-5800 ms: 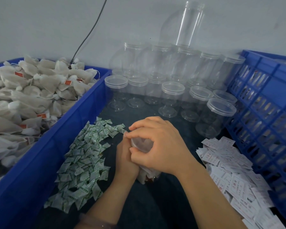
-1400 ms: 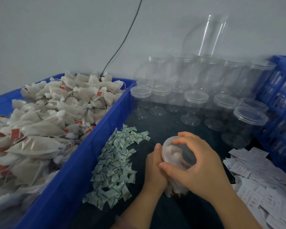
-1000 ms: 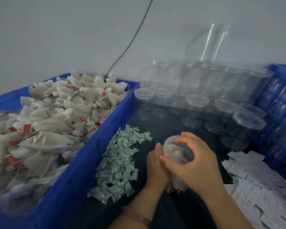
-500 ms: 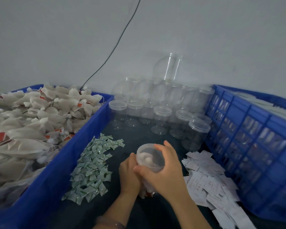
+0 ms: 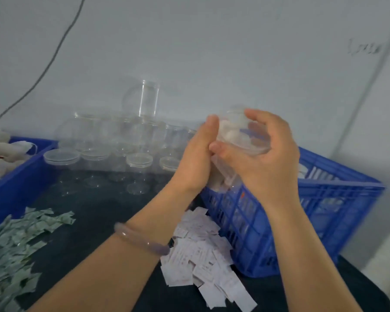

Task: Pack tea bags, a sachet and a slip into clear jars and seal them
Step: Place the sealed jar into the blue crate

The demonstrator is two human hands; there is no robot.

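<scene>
Fingers [image 5: 256,117] of the right hand [image 5: 265,167] are curled round the filled jar [image 5: 235,135], whose body is clasped by the left hand [image 5: 194,163]; it is held tilted, base downward, over the blue crate [image 5: 324,199].

Left hand [image 5: 193,164] and right hand [image 5: 265,161] have raised the jar [image 5: 235,131] rightward, apparently over the crate [image 5: 324,199].

The crate [image 5: 324,210] is bright blue, with a grid pattern of open slots. Above its left corner the jar [image 5: 236,134] is clear, with white inside. Just left of the crate the slips [image 5: 203,251] are white with faint print, on a very dark table [image 5: 95,206]. Farther left the bracelet [image 5: 142,240] is pale lilac, the sachets [image 5: 16,239] are green and white, and the bin [image 5: 16,183] is plain blue.
</scene>
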